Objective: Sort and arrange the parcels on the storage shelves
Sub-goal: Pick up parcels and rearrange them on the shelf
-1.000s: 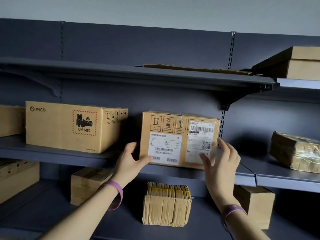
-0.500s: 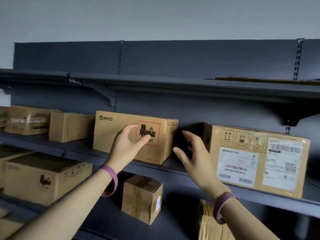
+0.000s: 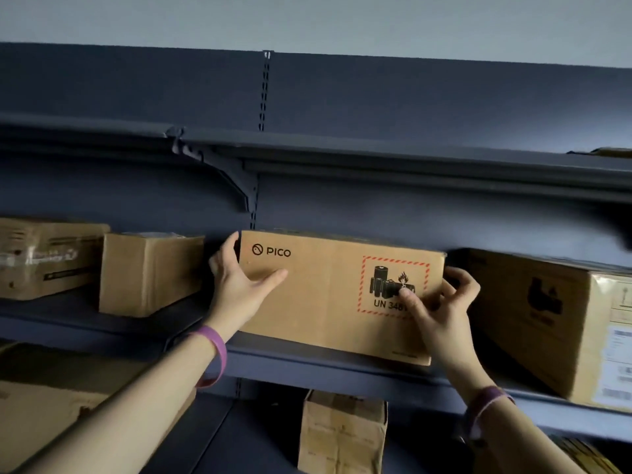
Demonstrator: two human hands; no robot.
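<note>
- Grey shelf (image 3: 307, 367), mid tier: box (image 3: 325, 295) sits on it.
- L hand (image 3: 236, 289) + R hand (image 3: 441, 313): fingers curled round box ends.
- Keep level, slide straight; battery label (image 3: 393, 285), so no drops.

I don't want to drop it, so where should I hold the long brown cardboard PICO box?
Grip the long brown cardboard PICO box by its two short ends, from the front: left hand round the left end, right hand round the right. It lies lengthwise along the grey shelf edge, with finger gaps at both ends.
</note>
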